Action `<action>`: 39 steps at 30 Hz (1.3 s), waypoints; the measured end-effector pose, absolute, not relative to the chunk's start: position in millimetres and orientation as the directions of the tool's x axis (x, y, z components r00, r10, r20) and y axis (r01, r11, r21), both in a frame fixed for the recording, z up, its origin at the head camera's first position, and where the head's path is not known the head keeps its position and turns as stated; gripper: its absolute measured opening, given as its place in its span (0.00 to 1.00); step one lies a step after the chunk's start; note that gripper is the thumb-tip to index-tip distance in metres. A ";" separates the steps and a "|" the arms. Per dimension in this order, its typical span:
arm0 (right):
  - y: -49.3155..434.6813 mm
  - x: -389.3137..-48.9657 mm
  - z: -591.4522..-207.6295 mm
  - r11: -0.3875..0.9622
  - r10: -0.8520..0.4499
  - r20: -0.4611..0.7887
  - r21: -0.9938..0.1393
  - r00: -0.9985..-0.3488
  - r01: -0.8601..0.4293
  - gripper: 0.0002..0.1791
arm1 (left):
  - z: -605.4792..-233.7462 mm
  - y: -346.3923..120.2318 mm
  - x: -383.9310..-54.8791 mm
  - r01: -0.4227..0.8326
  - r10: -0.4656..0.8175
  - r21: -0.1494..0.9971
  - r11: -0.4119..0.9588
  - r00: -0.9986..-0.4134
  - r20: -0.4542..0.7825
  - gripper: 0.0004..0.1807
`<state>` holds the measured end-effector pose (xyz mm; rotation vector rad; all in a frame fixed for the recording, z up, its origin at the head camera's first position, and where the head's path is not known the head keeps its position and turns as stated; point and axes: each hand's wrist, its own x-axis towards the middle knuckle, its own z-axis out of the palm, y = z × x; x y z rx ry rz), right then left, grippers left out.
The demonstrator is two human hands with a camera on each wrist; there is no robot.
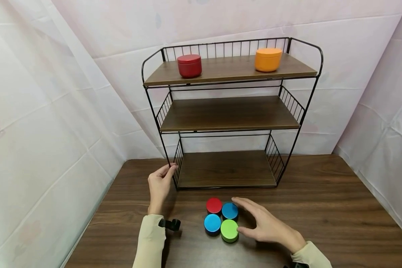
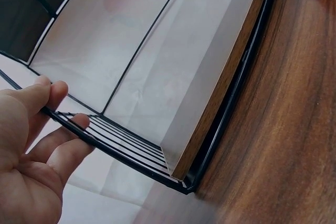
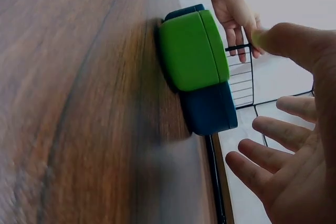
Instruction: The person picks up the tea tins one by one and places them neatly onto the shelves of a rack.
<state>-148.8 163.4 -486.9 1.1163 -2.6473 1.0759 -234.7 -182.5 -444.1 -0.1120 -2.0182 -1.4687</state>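
My left hand [image 1: 160,186] pinches the left front post of a three-tier wire rack [image 1: 227,169] with thumb and fingers, low down near the bottom shelf. Up close in the left wrist view, the fingers go round the black wire side frame [image 2: 131,162]. In front of the rack, small round lidded tins stand in a tight cluster: red [image 1: 214,205], dark blue [image 1: 230,211], light blue [image 1: 212,223] and green [image 1: 229,230]. My right hand [image 1: 271,225] is spread just right of them, thumb tip at the green tin's edge, fingertips by the dark blue one.
A dark red tin [image 1: 189,66] sits on the top shelf's left, an orange tin [image 1: 268,60] on its right. The rack stands toward the back of the wooden table [image 1: 325,197]. White cloth [image 1: 60,123] hangs behind and at both sides.
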 end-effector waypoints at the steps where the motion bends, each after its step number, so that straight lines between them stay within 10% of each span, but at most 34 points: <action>1: 164.0 -149.7 -487.4 0.488 -0.602 0.324 -0.574 -0.730 -0.658 0.47 | -443.7 -182.1 -234.7 0.418 -0.287 0.828 0.373 -0.797 0.532 0.06; 39: 148.9 -177.5 -505.9 0.505 -0.668 0.202 -0.583 -0.716 -0.636 0.36 | -466.1 -192.9 -250.8 0.388 -0.295 0.847 0.363 -0.814 0.499 0.08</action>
